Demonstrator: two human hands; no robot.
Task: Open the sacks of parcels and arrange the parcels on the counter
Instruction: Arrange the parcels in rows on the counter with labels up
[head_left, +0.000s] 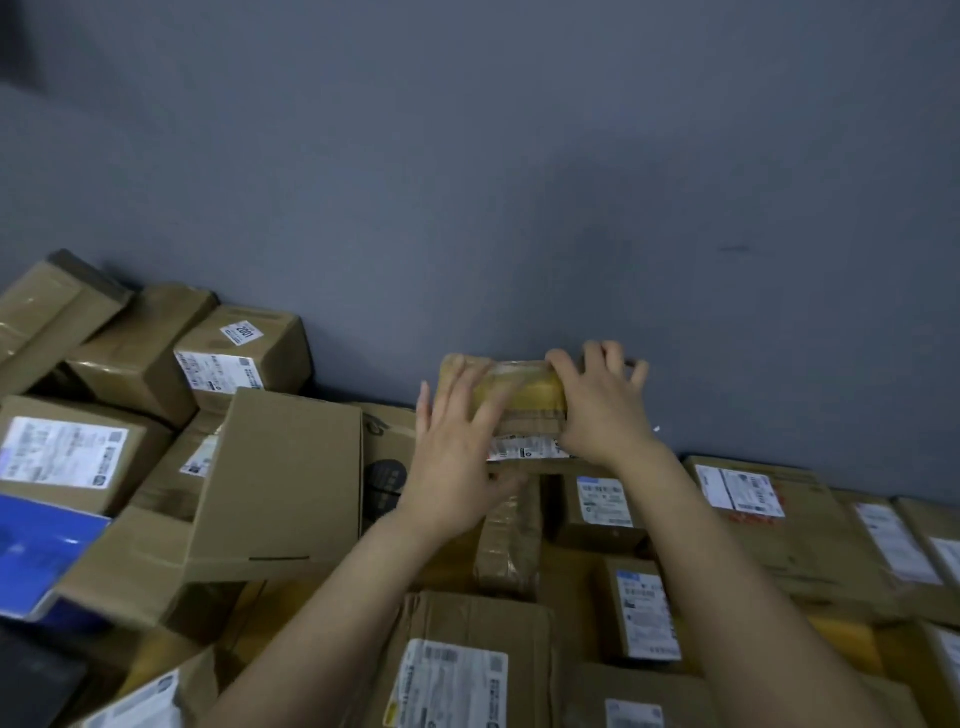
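Clerk: While both hands were on it, where was the taped parcel (511, 395) entered?

Checker: Item one: taped parcel, brown, bound in clear tape, white label on its near face. Position: back of the pile, close against the grey wall (519, 182), above a labelled box (602, 504) that sat just in front of it. Whether it rested on the pile or was held clear could not be told.

Clerk: Hands?

Checker: Left hand (452, 457): laid over the parcel's left end, fingers straight and spread apart; thumb too blurred to record. Right hand (602, 410): on the right end, fingers slightly apart and curled over the top far edge, gripping the parcel.

Clerk: Neighbours, working outward?

Checker: Left of the parcel: plain carton (280, 478), bare face up, tilted, propped on other boxes. Behind that, by the wall: stickered box (244, 353), marked 2001, shipping label on its front. Far left edge: blue packet (36, 551), glossy, beside a labelled carton. Right of the parcel: flat carton (769, 519), two white labels, lying along the wall. Between the nearer boxes: yellow counter (569, 577), showing in patches.
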